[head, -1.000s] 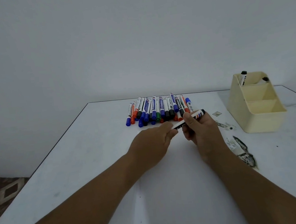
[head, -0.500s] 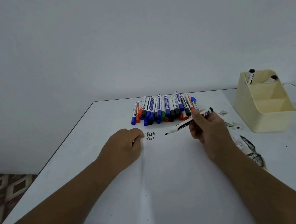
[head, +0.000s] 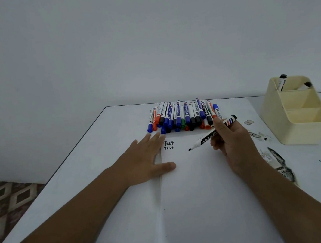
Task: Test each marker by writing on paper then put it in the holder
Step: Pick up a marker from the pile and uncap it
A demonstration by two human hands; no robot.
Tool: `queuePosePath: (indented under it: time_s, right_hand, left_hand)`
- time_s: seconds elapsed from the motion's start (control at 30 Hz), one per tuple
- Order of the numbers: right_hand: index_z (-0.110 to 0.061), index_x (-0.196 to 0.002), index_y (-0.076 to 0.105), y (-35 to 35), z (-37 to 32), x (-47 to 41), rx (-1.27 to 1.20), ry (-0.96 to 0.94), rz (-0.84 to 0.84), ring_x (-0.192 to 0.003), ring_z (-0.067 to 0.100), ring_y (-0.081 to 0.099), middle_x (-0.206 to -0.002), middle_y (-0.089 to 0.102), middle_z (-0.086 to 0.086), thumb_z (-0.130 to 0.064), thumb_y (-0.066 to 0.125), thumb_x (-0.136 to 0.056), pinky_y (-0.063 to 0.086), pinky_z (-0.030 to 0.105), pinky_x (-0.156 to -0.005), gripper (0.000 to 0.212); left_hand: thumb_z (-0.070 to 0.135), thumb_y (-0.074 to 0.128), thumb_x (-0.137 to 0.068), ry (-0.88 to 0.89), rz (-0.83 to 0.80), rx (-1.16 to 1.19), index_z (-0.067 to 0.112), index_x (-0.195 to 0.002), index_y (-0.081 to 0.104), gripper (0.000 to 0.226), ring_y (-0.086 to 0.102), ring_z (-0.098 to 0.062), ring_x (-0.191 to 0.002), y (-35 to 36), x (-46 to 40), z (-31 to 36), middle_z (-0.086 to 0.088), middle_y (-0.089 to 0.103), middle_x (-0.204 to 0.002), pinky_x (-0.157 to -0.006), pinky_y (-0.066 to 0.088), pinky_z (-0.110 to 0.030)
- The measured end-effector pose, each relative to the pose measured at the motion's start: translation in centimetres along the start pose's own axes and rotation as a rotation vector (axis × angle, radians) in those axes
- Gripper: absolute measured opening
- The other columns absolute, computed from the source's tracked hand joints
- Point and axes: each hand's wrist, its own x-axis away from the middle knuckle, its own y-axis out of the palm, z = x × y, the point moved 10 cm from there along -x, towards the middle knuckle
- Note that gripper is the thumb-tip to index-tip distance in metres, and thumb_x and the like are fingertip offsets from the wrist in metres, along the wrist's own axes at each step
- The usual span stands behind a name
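- The white paper sheet (head: 201, 186) lies pinned under the flat, spread left hand (head: 145, 158).
- The cream plastic holder (head: 294, 114) waits right.
- The right hand (head: 232, 140) grips an uncapped black-tipped white marker (head: 212, 134), tip hovering near "Test": writing seems next.

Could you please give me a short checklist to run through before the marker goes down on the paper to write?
1. Cap off, tip exposed: ok; the black marker shows a bare tip.
2. Firm grip: ok; the right hand holds the barrel.
3. Paper steadied: ok; the left hand lies flat on the paper.
4. Free space to write: ok; blank paper lies below the two "Test" lines.
5. Tip touching the paper: cannot tell.
6. Holder ready: ok; the holder has open compartments.
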Motion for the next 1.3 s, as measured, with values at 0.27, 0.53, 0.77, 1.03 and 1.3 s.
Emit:
queuePosePath:
  time_s: [0.27, 0.53, 0.77, 1.03, 1.3]
  right_hand:
    - [0.005, -0.107, 0.053, 1.3, -1.3, 0.7, 0.007, -0.068, -0.033, -0.058, 0.029, 0.068, -0.084, 0.073, 0.025, -0.029, 0.049, -0.106, 0.058, 0.036, -0.054, 0.034]
    - [-0.007, -0.105, 0.063, 3.2, -3.0, 1.6, -0.007, 0.024, -0.046, -0.077, 0.03, 0.073, -0.095, 0.076, 0.019, -0.022, 0.061, -0.099, 0.064, 0.039, -0.074, 0.017]
    - [-0.001, -0.108, 0.065, 4.9, -0.4, 0.8, -0.08, 0.197, -0.038, -0.09, 0.028, 0.072, -0.098, 0.071, 0.019, 0.0, 0.076, -0.083, 0.061, 0.034, -0.079, 0.028]
    - [-0.007, -0.096, 0.071, 7.7, 1.1, 0.6, 0.125, 0.1, -0.061, -0.089, 0.03, 0.075, -0.09, 0.075, 0.015, -0.004, 0.079, -0.082, 0.062, 0.041, -0.084, 0.015]
    - [-0.012, -0.096, 0.071, 7.5, 2.2, 0.2, 0.32, 0.083, -0.108, -0.078, 0.022, 0.076, -0.082, 0.077, 0.006, -0.018, 0.081, -0.082, 0.063, 0.038, -0.083, 0.018]
  left_hand:
    - [0.097, 0.014, -0.068, -0.041, -0.076, -0.111, 0.033, -0.159, -0.006, 0.113, -0.015, -0.007, -0.151, 1.1, -0.5, -0.3, 0.016, -0.014, -0.164, -0.124, -0.002, -0.047]
    - [0.096, 0.025, -0.073, -0.003, -0.099, -0.039, 0.031, -0.159, -0.008, 0.112, -0.018, -0.008, -0.15, 1.4, -0.9, -0.6, 0.014, -0.015, -0.165, -0.124, -0.006, -0.04]
    - [0.093, 0.03, -0.076, 0.02, -0.071, -0.023, 0.028, -0.16, -0.003, 0.111, -0.011, -0.012, -0.152, 1.1, -0.9, -0.1, 0.01, -0.011, -0.166, -0.125, 0.001, -0.037]
    - [0.091, 0.031, -0.077, 0.034, -0.078, -0.046, 0.026, -0.16, -0.003, 0.11, -0.011, -0.016, -0.153, 1.2, -1.0, -0.3, 0.006, -0.01, -0.167, -0.125, 0.001, -0.039]
    - [0.054, 0.034, -0.102, 0.059, -0.132, 0.002, 0.026, -0.159, -0.003, 0.074, -0.016, -0.012, -0.151, 1.2, -1.0, -0.8, 0.008, -0.013, -0.166, -0.122, -0.005, -0.03]
